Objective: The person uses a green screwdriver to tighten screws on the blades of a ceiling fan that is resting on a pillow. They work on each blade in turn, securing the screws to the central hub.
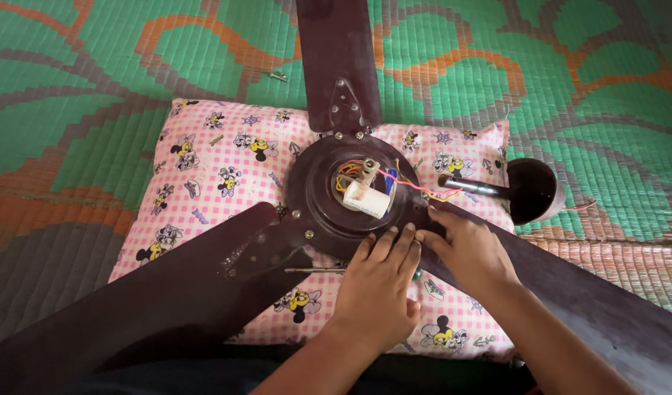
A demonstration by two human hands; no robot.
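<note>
A dark brown ceiling fan lies upside down on a pink checked pillow (pixel 212 161). Its round motor housing (pixel 314 212) is open, showing a white capacitor (pixel 367 199) and coloured wires (pixel 416 189). Three blades spread out: one far (pixel 336 51), one near left (pixel 131 307), one near right (pixel 584 307). My left hand (pixel 380 281) lies flat on the housing's near rim, fingers together. My right hand (pixel 467 245) rests on the rim beside it, where the right blade joins. Neither hand grips anything I can see.
The fan's down rod (pixel 471 186) and dark cup-shaped canopy (pixel 533 190) lie at the pillow's right edge. A thin screwdriver shaft (pixel 314 271) pokes out beside my left hand. A small screw (pixel 279 75) sits on the green and orange woven mat (pixel 95 88).
</note>
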